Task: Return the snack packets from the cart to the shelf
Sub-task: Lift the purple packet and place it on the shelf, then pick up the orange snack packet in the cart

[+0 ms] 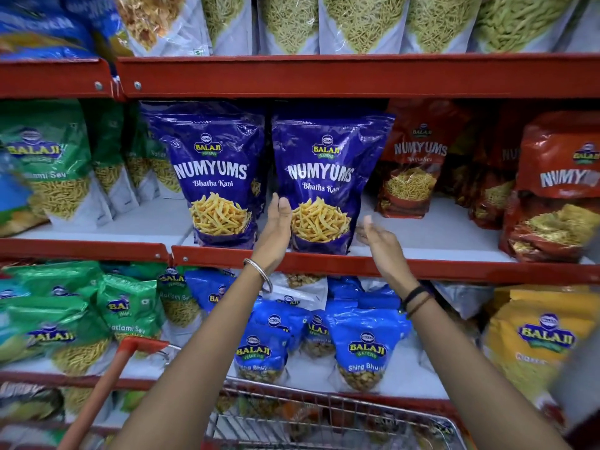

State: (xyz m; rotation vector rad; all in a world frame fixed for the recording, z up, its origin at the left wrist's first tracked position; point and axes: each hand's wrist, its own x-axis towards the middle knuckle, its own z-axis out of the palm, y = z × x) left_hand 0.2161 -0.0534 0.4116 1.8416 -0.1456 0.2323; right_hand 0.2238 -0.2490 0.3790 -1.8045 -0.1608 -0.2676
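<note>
Purple glossy "Numyums Bhatha Kani" snack packet: upright on the red-edged middle shelf, just beside a matching purple packet to its left. Left hand: fingers spread, palm against the packet's lower left edge; right hand: fingers apart, just off its lower right corner, holding nothing. Wire shopping cart with red handle: below the forearms.
</note>
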